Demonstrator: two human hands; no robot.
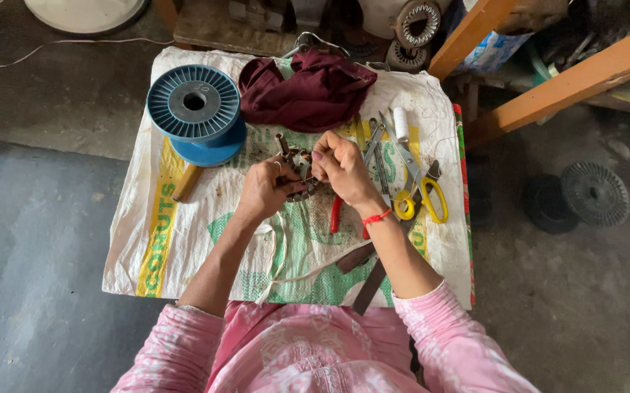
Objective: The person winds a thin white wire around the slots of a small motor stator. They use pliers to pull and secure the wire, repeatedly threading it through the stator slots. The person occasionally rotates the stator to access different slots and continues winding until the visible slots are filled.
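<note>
Sacking covers the desk [184, 240]. Over its middle, the left hand [262, 191] and right hand [340, 166] both grip a small metal part [299, 173] between them, left hand lower.

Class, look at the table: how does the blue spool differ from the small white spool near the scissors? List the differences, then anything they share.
The blue spool is far larger than the white spool. The blue spool stands on end, its ribbed round flange facing up; the white spool lies on its side. The blue spool sits at the table's left, the white spool at the right beside the yellow-handled scissors. Both rest untouched on the woven sack.
</note>
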